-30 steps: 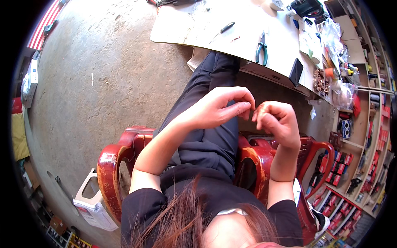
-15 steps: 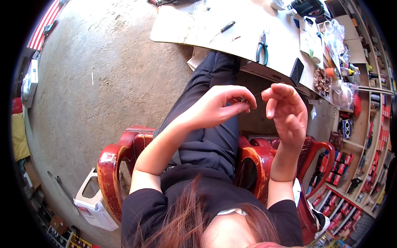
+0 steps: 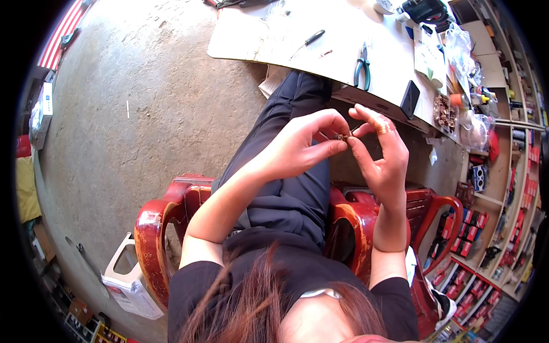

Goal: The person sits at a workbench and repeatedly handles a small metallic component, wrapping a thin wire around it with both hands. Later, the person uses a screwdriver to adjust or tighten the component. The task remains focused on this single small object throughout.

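Observation:
Above my lap, my left hand (image 3: 311, 140) pinches a small brownish metal part (image 3: 341, 137) between thumb and fingers. Its kind is too small to tell. My right hand (image 3: 382, 151) meets it from the right, with thumb and a finger closed at the part's edge. What those right fingertips grip is too small to make out. Shiny copper-coloured loops (image 3: 384, 127) circle a finger of the right hand. Beyond my hands, pliers with teal and black handles (image 3: 362, 71) and a black-handled screwdriver (image 3: 313, 38) lie on the white table (image 3: 257, 34).
On the table's right edge lies a dark phone (image 3: 410, 99). Beside it stand a tray of small brown parts (image 3: 444, 111) and clear plastic bags (image 3: 462, 48). Red plastic chairs (image 3: 154, 228) flank me. Stocked shelves (image 3: 503, 188) line the right, and a beige stool (image 3: 123, 263) stands at lower left.
My right hand has moved left to my left hand, its spread fingers closing to a pinch at the small part. The left hand has stayed nearly still.

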Available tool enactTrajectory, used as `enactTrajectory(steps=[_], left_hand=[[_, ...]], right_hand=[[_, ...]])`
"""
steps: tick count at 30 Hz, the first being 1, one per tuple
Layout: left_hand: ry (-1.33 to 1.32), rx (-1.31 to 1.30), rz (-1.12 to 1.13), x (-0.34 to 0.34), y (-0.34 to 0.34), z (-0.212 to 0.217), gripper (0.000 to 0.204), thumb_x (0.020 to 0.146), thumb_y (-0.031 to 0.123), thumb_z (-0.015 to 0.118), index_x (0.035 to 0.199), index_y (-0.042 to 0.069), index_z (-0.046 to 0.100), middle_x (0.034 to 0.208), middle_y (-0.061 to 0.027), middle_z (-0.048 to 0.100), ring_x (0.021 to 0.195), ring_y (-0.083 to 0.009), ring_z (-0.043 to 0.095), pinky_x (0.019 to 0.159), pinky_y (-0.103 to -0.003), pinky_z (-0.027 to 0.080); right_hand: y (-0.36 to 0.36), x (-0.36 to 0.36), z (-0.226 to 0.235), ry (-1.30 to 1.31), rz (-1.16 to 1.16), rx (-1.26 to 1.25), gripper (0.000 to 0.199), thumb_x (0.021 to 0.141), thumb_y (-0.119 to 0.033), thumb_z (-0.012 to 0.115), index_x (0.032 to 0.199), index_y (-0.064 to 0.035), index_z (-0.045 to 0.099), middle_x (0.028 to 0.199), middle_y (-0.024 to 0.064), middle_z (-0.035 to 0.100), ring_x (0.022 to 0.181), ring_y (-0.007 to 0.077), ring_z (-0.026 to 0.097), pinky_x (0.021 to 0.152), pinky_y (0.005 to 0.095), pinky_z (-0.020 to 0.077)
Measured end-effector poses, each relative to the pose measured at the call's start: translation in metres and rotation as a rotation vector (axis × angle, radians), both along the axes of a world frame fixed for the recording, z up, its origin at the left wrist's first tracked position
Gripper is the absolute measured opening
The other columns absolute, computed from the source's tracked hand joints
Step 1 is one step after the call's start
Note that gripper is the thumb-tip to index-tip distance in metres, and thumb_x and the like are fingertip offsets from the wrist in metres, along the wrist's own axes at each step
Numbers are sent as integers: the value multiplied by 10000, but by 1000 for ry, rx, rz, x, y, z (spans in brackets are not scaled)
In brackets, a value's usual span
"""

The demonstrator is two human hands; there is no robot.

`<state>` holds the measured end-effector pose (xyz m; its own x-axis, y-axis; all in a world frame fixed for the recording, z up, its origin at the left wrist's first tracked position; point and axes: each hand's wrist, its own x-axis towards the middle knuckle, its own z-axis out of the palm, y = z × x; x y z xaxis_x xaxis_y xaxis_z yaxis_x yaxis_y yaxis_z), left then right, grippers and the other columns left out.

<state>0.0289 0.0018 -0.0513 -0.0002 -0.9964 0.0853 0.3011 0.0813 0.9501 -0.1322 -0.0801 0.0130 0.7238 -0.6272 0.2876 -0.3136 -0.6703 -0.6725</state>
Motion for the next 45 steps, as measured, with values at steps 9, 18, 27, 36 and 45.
enactTrajectory(steps=[9, 18, 27, 36, 45], left_hand=[[122, 77, 74, 0, -1, -3, 194, 925, 68, 616, 1089, -34, 616, 1021, -59, 641, 931, -112, 619, 854, -260, 508], [240, 77, 46, -3, -3, -5, 171, 964, 64, 543, 1101, -31, 580, 1005, -76, 641, 916, -137, 634, 843, -274, 518], [-152, -141, 65, 3, -3, -3, 275, 922, 156, 621, 1131, -18, 574, 1089, -73, 611, 1078, -156, 570, 952, -307, 446], [-92, -65, 10, 3, -1, 0, 259, 923, 130, 609, 1127, -22, 560, 1039, -70, 621, 1019, -138, 586, 917, -289, 456], [15, -4, -27, 1, -1, 2, 192, 938, 67, 566, 1111, -15, 553, 936, -34, 616, 885, -90, 589, 824, -243, 473]], right_hand=[[-8, 0, -5, 18, 42, -285, 166, 748, -34, 742, 898, -18, 673, 778, 96, 642, 754, 273, 624, 866, 421, 503], [-8, 3, -6, 23, 50, -314, 119, 730, -17, 739, 812, -8, 654, 770, 115, 644, 765, 294, 627, 785, 387, 509], [-5, 1, -5, 53, 6, -355, 122, 732, -18, 732, 785, -16, 622, 767, 120, 624, 743, 300, 612, 702, 380, 490], [-7, 0, -5, 83, 81, -402, 123, 747, -29, 723, 800, -22, 613, 787, 118, 623, 752, 302, 613, 707, 389, 493], [-8, -1, -5, 108, 81, -409, 132, 758, -36, 724, 814, -18, 607, 814, 125, 625, 766, 310, 612, 718, 395, 491]])
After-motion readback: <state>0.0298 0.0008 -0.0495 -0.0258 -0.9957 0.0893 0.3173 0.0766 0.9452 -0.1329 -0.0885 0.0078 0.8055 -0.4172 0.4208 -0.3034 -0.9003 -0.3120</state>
